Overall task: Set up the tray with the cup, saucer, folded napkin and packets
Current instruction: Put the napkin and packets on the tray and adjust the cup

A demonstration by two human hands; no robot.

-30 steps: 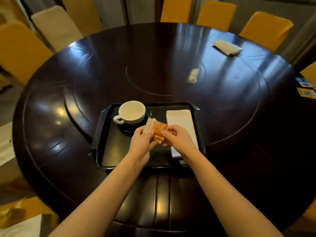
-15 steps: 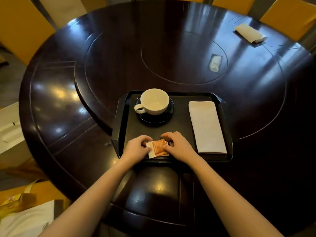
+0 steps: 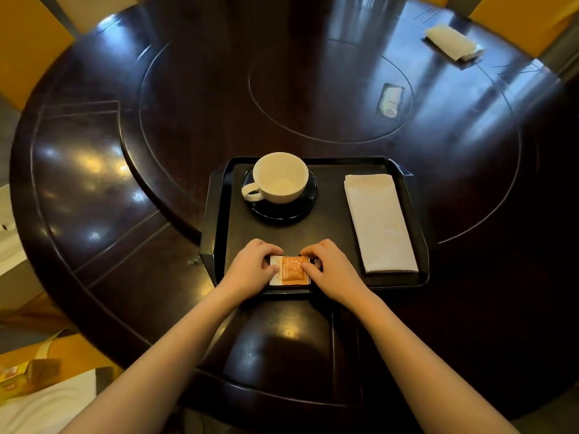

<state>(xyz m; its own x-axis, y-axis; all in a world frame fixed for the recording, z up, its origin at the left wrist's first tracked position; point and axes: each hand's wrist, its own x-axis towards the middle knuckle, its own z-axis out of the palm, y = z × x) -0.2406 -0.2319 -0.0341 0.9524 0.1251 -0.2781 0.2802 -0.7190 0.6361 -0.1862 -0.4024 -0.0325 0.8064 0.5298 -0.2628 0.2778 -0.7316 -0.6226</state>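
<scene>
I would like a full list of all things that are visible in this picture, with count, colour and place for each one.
tray: 1, black, on the table's near edge
cup: 1, white, empty, on the saucer at the tray's far left
saucer: 1, dark, under the cup
folded napkin: 1, white, on the tray's right side
packets: overlapping, orange over white, exact count unclear, at the tray's near edge
table: 1, dark glossy wood, round
second napkin: 1, white, far right of the table
small pale item: 1, near the table's centre, unclear
chairs: several, yellow, around the table
left hand: on the packets
right hand: on the packets
</scene>
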